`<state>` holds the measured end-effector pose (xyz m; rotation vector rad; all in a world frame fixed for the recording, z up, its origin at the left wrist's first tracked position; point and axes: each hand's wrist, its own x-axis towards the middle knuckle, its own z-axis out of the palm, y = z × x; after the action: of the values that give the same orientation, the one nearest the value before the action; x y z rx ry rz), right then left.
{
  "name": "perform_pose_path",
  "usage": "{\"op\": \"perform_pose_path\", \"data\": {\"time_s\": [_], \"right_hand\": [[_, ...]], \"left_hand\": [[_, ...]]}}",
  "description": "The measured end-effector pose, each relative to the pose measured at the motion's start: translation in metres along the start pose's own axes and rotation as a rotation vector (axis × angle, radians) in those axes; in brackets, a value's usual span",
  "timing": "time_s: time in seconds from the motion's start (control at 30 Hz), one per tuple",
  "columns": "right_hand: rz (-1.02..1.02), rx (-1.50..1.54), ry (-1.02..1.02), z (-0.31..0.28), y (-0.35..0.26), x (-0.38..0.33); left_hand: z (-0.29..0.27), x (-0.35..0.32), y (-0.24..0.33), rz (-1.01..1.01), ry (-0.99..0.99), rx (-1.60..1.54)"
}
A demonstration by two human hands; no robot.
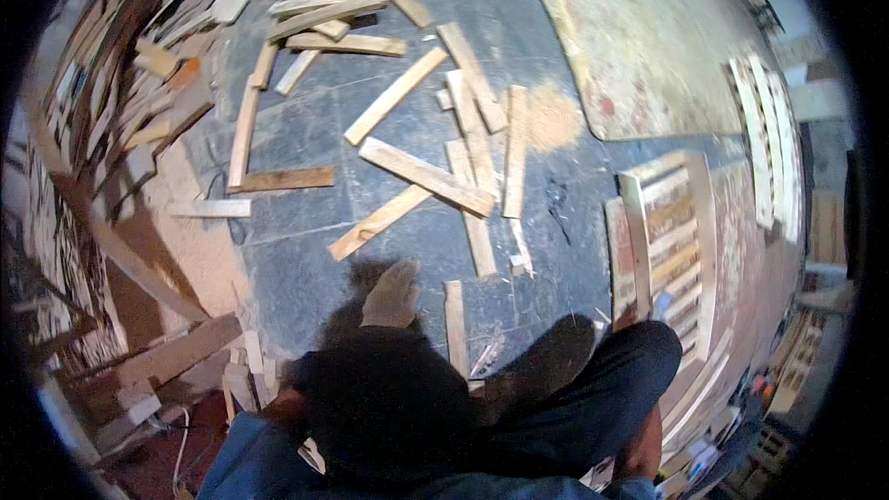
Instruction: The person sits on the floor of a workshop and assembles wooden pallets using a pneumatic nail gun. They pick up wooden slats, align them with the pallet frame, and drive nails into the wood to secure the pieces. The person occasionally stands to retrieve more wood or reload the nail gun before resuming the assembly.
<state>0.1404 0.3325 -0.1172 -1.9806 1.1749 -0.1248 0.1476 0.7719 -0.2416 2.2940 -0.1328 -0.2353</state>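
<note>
Both forearms pass beside the bent legs, hands hidden, fingers' state impossible to tell.

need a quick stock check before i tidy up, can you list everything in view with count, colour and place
loose planks: about twenty, pale to brown, mid-floor
floor: 1, blue-grey, under the planks
sawdust: 2 main patches, tan, right of the planks and at left
large sheet: 1, pale and stained, upper right
slatted frame: 1, pale wood, right
white slats: a few, far right
wood scraps: many, mostly brown, heaped left
thick beam: 1, brown, lower left
edge clutter: too blurred to count
trousers: 1 pair, dark, bottom centre
sleeves: 2, blue, bottom
foot or hand, unclear which: 1, just beyond the left knee
</note>
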Motion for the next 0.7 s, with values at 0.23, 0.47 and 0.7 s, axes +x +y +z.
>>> {"op": "perform_pose_path", "data": {"time_s": [0.23,0.47,0.7], "right_hand": [[0.014,-0.522,0.210,-0.078,0.093,0.090],[-0.088,-0.440,-0.030,-0.105,0.161,0.140],[-0.562,-0.922,-0.023,-0.087,0.193,0.153]], "left_hand": [[0.019,-0.030,-0.001,0.199,0.028,0.269],[0.002,-0.021,0.030,-0.026,-0.199,0.390],[-0.022,0.005,0.089,-0.487,-0.315,0.033]]}}
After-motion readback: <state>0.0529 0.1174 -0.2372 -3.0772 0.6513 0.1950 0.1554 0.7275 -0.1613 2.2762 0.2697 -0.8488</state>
